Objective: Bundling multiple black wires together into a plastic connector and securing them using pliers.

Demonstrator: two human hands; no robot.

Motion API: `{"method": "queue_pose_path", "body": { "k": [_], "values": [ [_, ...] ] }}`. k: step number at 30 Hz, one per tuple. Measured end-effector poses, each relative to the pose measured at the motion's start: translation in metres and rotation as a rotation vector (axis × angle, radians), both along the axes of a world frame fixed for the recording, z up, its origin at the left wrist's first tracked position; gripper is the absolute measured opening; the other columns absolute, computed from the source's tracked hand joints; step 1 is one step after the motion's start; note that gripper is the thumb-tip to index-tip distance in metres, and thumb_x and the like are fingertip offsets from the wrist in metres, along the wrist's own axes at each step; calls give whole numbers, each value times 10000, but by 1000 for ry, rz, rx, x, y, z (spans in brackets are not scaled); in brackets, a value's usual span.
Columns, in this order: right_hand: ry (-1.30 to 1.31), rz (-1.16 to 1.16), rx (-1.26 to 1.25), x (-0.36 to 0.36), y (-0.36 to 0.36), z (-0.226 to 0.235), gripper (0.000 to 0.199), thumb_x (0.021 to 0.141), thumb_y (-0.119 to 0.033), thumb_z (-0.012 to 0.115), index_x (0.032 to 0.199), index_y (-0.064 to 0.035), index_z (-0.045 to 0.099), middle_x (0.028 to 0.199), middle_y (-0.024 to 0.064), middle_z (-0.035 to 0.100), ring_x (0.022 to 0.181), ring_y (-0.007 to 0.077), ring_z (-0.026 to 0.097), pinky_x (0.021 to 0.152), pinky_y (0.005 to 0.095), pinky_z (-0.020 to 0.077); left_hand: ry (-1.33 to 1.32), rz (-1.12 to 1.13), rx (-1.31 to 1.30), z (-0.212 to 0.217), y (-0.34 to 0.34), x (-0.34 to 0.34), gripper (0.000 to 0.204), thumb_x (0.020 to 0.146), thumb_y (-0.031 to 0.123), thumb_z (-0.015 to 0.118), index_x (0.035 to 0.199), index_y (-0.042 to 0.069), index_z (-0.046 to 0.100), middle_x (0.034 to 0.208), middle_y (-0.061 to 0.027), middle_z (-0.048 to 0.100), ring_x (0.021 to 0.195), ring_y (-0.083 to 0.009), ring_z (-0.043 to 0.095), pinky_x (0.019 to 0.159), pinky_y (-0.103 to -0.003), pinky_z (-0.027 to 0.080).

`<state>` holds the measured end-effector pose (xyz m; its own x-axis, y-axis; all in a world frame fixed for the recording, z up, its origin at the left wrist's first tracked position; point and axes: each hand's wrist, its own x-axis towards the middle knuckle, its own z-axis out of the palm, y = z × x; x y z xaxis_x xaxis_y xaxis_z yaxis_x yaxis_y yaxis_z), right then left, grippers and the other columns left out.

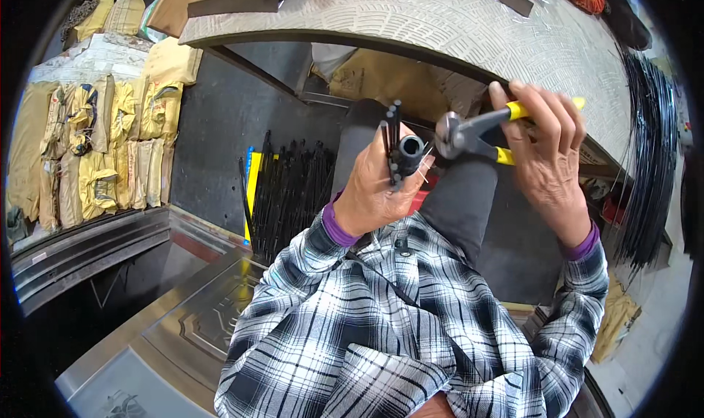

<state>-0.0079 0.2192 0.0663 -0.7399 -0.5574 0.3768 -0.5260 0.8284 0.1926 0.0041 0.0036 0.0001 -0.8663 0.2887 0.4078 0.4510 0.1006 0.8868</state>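
Note:
My left hand [375, 191] is closed around an upright bundle of thin black rods [391, 121] and a thicker black tube [411, 148], whose hollow end faces up. In my right hand [554, 154] is a pair of end-cutting pincers [480, 130] with yellow grips, the handles spread apart. The steel head of the pincers is just right of the tube, close to a thin wire end by my left fingers. Whether the jaws touch that wire I cannot tell. Both hands are above my dark-trousered knees.
A patterned worktable [469, 29] stands ahead. More black rods [293, 191] stand at my left beside a yellow strip [254, 191]. Tan packages [110, 139] lie stacked at far left. Long dark wires [649, 169] hang off the table's right end. A decorated metal panel [176, 337] is at lower left.

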Motion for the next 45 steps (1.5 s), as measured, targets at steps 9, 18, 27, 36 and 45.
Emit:
{"method": "queue_pose_path", "body": {
  "k": [9, 18, 27, 36, 45],
  "values": [
    [668, -5, 104, -3, -8, -38, 330, 787, -236, 629, 1105, -306, 574, 1166, -66, 383, 1096, 81, 436, 1052, 495, 164, 30, 23, 44, -6, 0, 2, 255, 753, -39, 589, 924, 29, 411, 834, -90, 454, 752, -172, 483, 664, -279, 413],
    [526, -150, -164, 28, -26, -79, 210, 814, -64, 586, 1022, -96, 594, 1037, 43, 449, 933, 190, 502, 962, 403, 307, 57, 40, 40, -9, 3, 4, 240, 756, -21, 581, 922, 27, 415, 825, -89, 446, 760, -191, 494, 666, -292, 424],
    [-1508, 348, -514, 13, 33, 7, 290, 775, 6, 554, 1029, -43, 424, 931, 136, 593, 762, 267, 616, 631, 322, 477, -268, -408, -148, 21, -17, -2, 733, 697, 105, 734, 1291, 5, 317, 800, -99, 611, 712, -189, 628, 599, -264, 485],
    [-994, 196, -451, 51, 20, -3, 648, 648, -49, 721, 1195, -19, 376, 1067, 166, 496, 860, 293, 565, 713, 369, 479, 4, -394, -49, -3, -9, 3, 489, 591, 212, 801, 998, 38, 592, 976, -108, 629, 782, -211, 628, 665, -273, 497],
    [-2194, 279, -1215, 52, 43, -13, 586, 821, -131, 617, 1275, 14, 275, 953, 201, 599, 691, 245, 639, 567, 305, 520, -111, -655, 1, 10, -8, -3, 599, 556, 321, 780, 1038, 14, 599, 815, -104, 648, 673, -208, 622, 584, -287, 478]
  ]
}}
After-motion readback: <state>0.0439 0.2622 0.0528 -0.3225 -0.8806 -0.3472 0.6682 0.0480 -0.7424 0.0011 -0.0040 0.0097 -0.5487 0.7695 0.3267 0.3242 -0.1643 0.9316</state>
